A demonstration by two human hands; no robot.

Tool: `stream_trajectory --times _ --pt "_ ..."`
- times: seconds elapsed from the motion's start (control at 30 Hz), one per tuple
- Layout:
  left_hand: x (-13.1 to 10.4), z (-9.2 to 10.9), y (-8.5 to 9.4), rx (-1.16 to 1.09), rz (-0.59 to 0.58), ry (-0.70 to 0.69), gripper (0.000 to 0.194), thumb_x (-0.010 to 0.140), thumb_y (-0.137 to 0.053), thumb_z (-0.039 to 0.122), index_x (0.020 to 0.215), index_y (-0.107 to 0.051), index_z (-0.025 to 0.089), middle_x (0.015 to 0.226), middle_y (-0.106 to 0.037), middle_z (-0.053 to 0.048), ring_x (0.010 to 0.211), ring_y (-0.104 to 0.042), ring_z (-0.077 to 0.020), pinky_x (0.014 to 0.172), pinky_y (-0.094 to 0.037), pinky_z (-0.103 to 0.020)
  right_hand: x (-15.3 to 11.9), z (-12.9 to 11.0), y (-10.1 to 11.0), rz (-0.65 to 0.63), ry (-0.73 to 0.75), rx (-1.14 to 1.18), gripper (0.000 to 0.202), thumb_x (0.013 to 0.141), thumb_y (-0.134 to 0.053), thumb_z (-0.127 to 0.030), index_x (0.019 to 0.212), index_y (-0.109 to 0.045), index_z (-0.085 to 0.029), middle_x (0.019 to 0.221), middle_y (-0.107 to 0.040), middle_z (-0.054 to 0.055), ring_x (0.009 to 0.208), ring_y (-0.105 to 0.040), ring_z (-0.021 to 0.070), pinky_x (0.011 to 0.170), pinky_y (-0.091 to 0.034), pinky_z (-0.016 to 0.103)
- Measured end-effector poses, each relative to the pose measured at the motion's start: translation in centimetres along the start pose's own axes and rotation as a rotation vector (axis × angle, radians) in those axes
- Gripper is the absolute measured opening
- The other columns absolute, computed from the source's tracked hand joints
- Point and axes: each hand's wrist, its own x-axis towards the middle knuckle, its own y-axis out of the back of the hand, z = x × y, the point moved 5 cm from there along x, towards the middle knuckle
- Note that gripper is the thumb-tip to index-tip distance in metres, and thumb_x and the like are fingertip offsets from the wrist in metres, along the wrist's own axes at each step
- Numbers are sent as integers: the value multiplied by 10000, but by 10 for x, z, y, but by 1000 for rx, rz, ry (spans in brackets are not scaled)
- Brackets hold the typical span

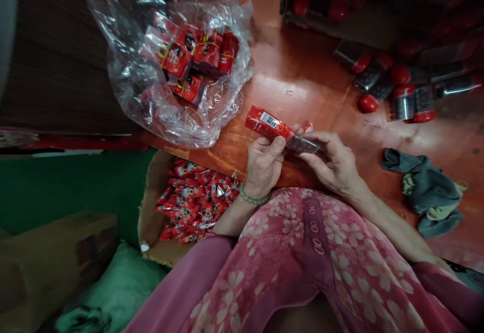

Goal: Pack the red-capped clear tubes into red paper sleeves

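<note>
In the head view, the left hand (264, 164) grasps a red printed wrap (264, 121) near its lower end, thumb on top and fingers curled beneath. The right hand (335, 164) grips a dark, see-through bottle (302, 144) by the end nearer to it, between thumb and fingers. Wrap and bottle meet end to end just above the table (302, 83), in front of the apron (287, 227), forming one line that slopes down to the right; how deep the bottle sits in the wrap, I cannot tell. A small red piece (307, 127) shows just behind the bottle, partly hidden by the right hand. A bracelet (255, 199) of green beads circles the left wrist.

To the left of the hands, a clear bag (121, 70) lies on the table, with stacks (207, 48) of red printed wraps inside. Below it, beside the table edge, a carton (148, 207) holds many small red packs (200, 197). Farther left are a brown box (49, 257) and a pale green sack (124, 272).

On the right, red-capped bottles (403, 103) lie in a loose heap by a dark box (359, 31). Nearer the right forearm, a crumpled grey-green cloth (427, 186) rests on the table
</note>
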Motion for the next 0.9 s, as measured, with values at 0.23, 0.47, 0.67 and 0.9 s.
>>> stream_trajectory --times 0.23,0.47,0.67,0.9 --pt "4 0 0 -43 24 58 470 691 -880 616 846 -743 193 962 -814 -57 964 -778 -230 832 -631 -334 4 4 -13 -95 -199 358 385 945 -692 -503 1196 -554 -246 937 -747 1 692 -748 137 689 -624 274" --pt "6 10 -6 -62 -11 -37 459 738 -845 623 939 -747 222 1065 -812 -37 1022 -766 -202 870 -630 -318 6 1 -22 -114 -145 230 259 996 -633 -444 1105 -556 -221 834 -687 -28 661 -701 104 664 -563 238" --pt "-2 7 -21 -48 -108 94 444 789 -812 578 967 -780 173 1065 -821 -93 421 -521 -46 347 -346 -189 5 -2 -31 -221 -241 294 328 965 -646 -529 954 -569 -211 721 -610 -40 599 -610 106 582 -499 237" --pt "1 12 -17 -86 -118 -14 603 775 -779 687 1108 -745 185 1148 -793 -117 1039 -768 -270 760 -614 -321 4 1 -27 -260 -279 216 333 971 -629 -532 943 -596 -202 727 -642 -23 622 -620 118 608 -499 253"
